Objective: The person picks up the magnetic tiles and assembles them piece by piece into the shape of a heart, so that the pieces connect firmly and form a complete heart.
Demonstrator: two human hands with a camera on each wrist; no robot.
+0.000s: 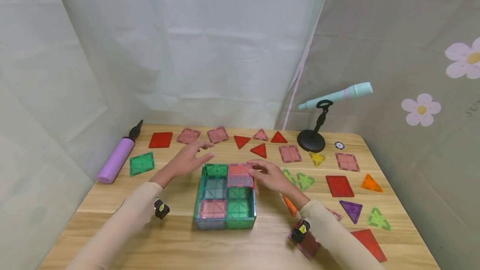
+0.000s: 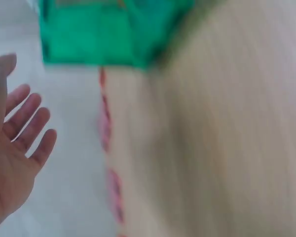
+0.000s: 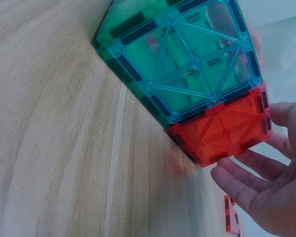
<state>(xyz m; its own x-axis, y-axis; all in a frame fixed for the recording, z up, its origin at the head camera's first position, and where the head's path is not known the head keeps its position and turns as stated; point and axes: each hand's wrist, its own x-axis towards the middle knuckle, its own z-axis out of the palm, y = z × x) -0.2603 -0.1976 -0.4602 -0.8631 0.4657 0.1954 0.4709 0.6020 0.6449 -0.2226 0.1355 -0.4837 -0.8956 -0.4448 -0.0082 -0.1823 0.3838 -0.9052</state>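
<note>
A low open box of translucent magnetic tiles (image 1: 226,224), green, blue, red and pink, stands on the wooden table. Beyond its far left corner my left hand (image 1: 192,159) hovers with fingers spread loosely and nothing in it; the left wrist view shows this hand's palm. At the far right corner is my right hand (image 1: 269,175), its lightly bent fingers touching the box. In the right wrist view its fingertips lie along the end of a red wall tile (image 3: 227,129), with the thumb near the upper edge. Beside that tile stands a blue wall tile (image 3: 197,64).
Loose flat tiles lie along the back and right, including a red square (image 1: 339,186) and a purple triangle (image 1: 351,211). A green square (image 1: 142,163) and a purple hand pump (image 1: 117,159) are at left. A light blue microphone-like stick (image 1: 337,96) rests on a black stand (image 1: 311,140).
</note>
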